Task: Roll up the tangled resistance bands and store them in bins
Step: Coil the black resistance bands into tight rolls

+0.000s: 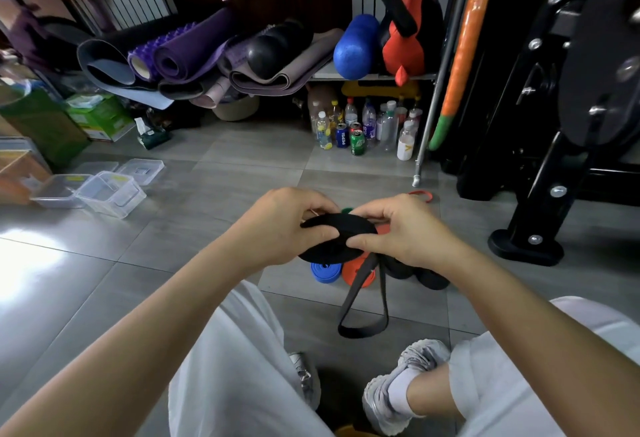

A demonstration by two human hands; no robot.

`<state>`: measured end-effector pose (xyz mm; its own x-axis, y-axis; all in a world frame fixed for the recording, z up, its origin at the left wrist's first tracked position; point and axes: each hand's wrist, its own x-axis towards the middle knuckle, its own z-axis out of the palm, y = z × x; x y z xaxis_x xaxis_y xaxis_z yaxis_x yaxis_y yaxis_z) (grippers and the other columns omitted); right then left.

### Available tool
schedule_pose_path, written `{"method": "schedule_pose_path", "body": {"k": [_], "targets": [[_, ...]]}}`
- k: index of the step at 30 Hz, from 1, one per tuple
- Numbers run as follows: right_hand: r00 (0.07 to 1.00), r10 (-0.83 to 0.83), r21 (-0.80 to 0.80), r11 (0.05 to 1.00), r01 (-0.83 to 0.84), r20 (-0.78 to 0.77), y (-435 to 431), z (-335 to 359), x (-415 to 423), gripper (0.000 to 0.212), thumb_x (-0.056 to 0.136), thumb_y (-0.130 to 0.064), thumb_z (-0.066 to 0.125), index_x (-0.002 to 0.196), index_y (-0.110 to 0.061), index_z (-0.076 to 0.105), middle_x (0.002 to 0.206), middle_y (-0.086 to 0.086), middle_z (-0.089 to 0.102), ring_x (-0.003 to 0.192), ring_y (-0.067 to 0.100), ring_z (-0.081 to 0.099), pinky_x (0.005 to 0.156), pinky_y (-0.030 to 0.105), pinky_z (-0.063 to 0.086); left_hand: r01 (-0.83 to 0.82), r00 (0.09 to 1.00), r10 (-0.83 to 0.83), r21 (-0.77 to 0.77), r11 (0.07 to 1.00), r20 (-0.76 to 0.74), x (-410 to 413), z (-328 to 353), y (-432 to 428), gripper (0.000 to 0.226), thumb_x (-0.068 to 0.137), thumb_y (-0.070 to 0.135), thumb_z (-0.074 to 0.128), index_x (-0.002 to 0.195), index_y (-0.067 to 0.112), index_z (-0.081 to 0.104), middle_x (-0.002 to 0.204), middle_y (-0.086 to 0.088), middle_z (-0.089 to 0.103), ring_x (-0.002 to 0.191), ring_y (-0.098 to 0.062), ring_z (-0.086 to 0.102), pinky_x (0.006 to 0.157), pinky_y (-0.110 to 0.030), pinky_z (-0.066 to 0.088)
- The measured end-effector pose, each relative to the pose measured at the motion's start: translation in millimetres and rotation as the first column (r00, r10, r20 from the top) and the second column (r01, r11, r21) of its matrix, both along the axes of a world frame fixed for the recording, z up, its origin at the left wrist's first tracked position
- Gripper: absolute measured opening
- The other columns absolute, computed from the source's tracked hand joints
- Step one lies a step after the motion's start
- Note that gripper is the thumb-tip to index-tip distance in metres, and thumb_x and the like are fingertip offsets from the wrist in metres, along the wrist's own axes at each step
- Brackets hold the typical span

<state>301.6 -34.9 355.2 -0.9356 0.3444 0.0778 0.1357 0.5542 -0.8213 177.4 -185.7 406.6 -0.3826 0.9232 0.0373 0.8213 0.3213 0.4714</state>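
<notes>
1. Holding a partly wound black band [341, 228] between them, both hands hover at mid-view above the floor, in front of the crossed legs.
2. The left hand [277, 228] grips the coil's left side, with the fingers curled over the top and the thumb pressed on the near face.
3. The right hand [398, 232] pinches the coil's right side, thumb and forefinger closed on its edge.
4. The coil lies roughly flat, its long axis running left to right from one hand to the other.
5. The unwound tail [363, 312] drops from beneath the right hand, down and toward the person, and ends in a loop that seems to rest on the tiles.
6. The slack therefore lies below and nearer the right hand, so that hand would probably feed it while the left turns the coil.
7. A blue roll [325, 272], an orange roll [356, 272] and black rolls [429, 277] sit on the floor just under the hands.
8. The clear bins [110, 194] stand well apart to the left, nearer the left hand, so storing looks like a leftward reach.
</notes>
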Motion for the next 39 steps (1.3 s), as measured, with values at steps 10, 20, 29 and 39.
{"method": "schedule_pose_path", "body": {"k": [10,20,29,39], "targets": [[0.999,-0.04,0.058,0.998,0.04,0.01,1,7,-5,0.02,0.07,-0.027,0.078,0.086,-0.036,0.07,0.084,-0.012,0.072,0.083,0.006,0.068,0.078,0.038,0.056,0.061,0.964,-0.061,-0.009,0.998,-0.258,11,-18,0,0.042,0.088,0.023,0.058,0.128,0.031,0.046,0.122,0.012,0.055,0.106,-0.014,0.055,0.082,-0.032,0.047],[0.985,-0.015,-0.351,0.935,-0.048,-0.174,14,-6,15,0.034,0.068,-0.008,0.076,0.095,-0.027,0.068,0.089,-0.009,0.074,0.088,0.009,0.07,0.078,0.02,0.053,-0.026,0.994,-0.018,0.411,0.911,0.103,-8,-26,-9,0.048,0.083,0.008,0.06,0.12,0.04,0.055,0.107,0.023,0.058,0.102,0.004,0.053,0.09,-0.008,0.037],[0.879,-0.274,-0.492,0.869,0.051,-0.391,-8,-12,15,0.029,0.066,-0.006,0.073,0.091,-0.022,0.068,0.079,-0.015,0.073,0.076,0.002,0.068,0.071,0.014,0.051,-0.303,0.823,-0.098,0.578,0.757,0.56,14,-36,-11,0.042,0.077,0.024,0.062,0.114,0.044,0.063,0.118,0.003,0.065,0.111,-0.023,0.061,0.088,-0.057,0.05],[0.902,-0.186,-0.402,0.916,0.016,-0.389,-5,-3,21,0.031,0.076,0.001,0.068,0.092,-0.025,0.066,0.081,-0.017,0.073,0.081,0.003,0.069,0.073,0.015,0.052,-0.242,0.83,-0.051,0.44,0.865,0.556,16,-25,-11,0.044,0.084,0.003,0.065,0.11,0.036,0.051,0.111,0.012,0.06,0.101,-0.009,0.062,0.077,-0.028,0.054]]}}
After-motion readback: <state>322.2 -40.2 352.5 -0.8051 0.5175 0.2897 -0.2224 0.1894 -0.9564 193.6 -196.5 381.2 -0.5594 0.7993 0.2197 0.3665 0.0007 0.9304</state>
